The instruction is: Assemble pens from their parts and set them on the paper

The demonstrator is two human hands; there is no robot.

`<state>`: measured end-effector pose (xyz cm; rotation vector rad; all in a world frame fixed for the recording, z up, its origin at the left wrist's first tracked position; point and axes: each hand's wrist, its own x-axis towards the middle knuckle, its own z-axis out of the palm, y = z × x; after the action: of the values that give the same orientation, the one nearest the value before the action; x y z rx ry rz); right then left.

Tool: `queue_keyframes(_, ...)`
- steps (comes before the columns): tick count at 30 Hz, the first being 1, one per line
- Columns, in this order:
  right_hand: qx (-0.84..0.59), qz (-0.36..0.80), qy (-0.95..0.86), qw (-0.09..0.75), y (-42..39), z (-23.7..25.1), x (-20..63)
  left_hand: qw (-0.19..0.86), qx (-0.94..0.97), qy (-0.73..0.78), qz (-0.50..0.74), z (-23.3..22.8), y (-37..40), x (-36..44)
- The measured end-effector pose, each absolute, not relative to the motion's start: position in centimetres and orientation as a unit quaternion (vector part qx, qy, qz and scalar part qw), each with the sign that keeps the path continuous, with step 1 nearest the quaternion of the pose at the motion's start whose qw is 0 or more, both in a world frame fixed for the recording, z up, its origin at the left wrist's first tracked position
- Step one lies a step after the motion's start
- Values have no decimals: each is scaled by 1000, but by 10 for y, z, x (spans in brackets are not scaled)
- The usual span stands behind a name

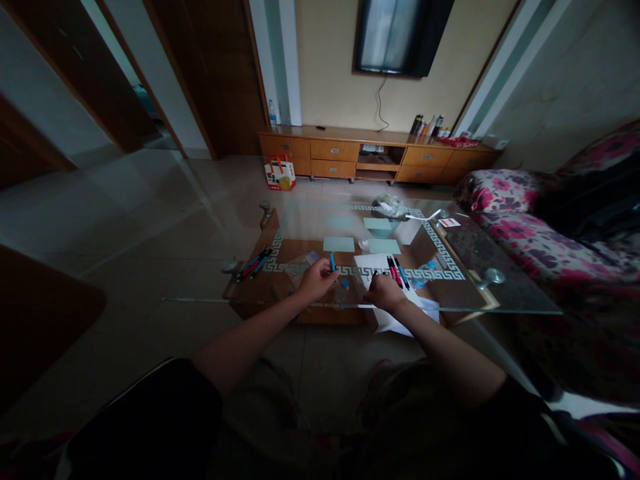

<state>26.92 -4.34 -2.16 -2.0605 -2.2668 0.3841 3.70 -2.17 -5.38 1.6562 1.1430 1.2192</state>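
Observation:
My left hand is closed around a blue pen, its end pointing up between thumb and fingers, above the near edge of the glass table. To the right, my right hand is curled shut over white paper. A small dark tip shows by its fingers; what it holds, if anything, is hidden. Just beyond that hand, red-and-black pens and a blue-and-black pen lie side by side on the paper. Several more pens lie in a bunch at the table's left end.
The glass coffee table has a patterned border and a lower shelf. A bowl with plastic bags stands toward the back. A flowered sofa is on the right. Beyond are a gift bag, a wooden TV cabinet and a television.

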Motion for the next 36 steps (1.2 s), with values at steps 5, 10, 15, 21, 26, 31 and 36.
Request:
queue_keyframes(5, -643, 136, -738, 155, -48, -11, 263, 397, 644, 445, 480, -52, -22, 37)
queue_keyframes(10, -609, 201, -697, 322, -48, -13, 258, 436, 624, 437, 479, -47, -24, 38)
queue_keyframes(15, -533, 357, -628, 440, -44, -22, 255, 517, 595, 414, 455, -48, -25, 41)
queue_keyframes(21, -484, 440, -550, 519, -46, -18, 250, 604, 602, 362, 376, -46, -30, 44)
queue_keyframes(26, -454, 482, -471, 583, -49, -6, 243, 660, 616, 317, 290, -39, -38, 45)
queue_keyframes(31, -441, 490, -447, 605, -52, 0, 241, 682, 626, 287, 247, -39, -42, 45)
queue_keyframes(36, -437, 471, -455, 616, -52, 1, 243, 680, 636, 276, 238, -41, -41, 44)
